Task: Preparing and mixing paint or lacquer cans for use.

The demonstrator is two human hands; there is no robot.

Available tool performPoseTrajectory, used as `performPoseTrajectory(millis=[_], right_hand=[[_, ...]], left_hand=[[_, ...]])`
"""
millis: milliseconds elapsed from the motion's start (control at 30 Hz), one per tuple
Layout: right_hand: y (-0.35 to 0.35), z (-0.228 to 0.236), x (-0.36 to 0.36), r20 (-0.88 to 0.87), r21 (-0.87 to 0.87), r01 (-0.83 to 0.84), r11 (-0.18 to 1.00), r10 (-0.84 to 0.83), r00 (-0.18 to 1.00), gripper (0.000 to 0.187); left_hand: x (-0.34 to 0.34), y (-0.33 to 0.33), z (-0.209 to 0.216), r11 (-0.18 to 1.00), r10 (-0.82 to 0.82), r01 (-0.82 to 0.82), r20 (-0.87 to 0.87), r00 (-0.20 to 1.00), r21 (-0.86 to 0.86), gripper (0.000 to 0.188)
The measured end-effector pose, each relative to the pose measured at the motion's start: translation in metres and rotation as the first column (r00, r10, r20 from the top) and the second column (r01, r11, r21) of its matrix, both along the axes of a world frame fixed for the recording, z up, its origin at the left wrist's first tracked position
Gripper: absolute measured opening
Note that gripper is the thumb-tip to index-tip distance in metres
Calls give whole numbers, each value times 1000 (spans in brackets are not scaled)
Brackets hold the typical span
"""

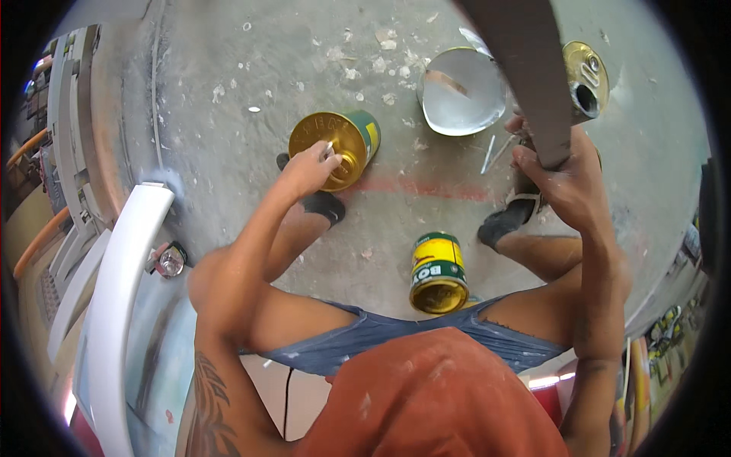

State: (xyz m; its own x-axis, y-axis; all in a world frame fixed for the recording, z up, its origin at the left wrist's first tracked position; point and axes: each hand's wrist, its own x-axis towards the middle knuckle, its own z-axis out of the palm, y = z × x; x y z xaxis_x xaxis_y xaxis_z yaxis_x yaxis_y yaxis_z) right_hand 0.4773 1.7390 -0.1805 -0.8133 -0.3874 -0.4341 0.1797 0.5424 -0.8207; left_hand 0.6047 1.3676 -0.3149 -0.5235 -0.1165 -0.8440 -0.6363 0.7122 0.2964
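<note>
My left hand [308, 171] is closed in a pinch at the gold top of a green-and-yellow can [307, 129], by its raised centre. A small white bit shows at the fingertips, too small to name. In my right hand [569, 183] is a long, flat grey blade-like strip [525, 68], wrapped by the fingers at its lower end and reaching up toward the camera. Behind the strip, partly covered, stands a round tin [463, 95] with a smooth pale grey inside; whether that is liquid or bare metal I cannot tell.
Another gold-topped can [586, 72] with a dark round opening sits beyond my right hand. A yellow-and-green can [438, 263] is between my knees. Thin white sticks [488, 154] and pale flakes [384, 38] lie on the concrete. A long curved white panel [122, 305] is at left.
</note>
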Motion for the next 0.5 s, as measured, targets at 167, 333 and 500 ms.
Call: performPoseTrajectory(millis=[167,333,500], right_hand=[[17,-14,-8,86,-304,78,949,-54,995,42],[16,2,-17,18,-306,46,951,-42,999,41],[33,8,-10,-54,-358,63,932,-88,995,39]], left_hand=[[6,3,-5,986,-132,111,-186,974,-121,42],[13,-1,-16,975,-166,119,-262,951,-187,36],[10,9,-11,948,-310,275,-263,914,-162,39]])
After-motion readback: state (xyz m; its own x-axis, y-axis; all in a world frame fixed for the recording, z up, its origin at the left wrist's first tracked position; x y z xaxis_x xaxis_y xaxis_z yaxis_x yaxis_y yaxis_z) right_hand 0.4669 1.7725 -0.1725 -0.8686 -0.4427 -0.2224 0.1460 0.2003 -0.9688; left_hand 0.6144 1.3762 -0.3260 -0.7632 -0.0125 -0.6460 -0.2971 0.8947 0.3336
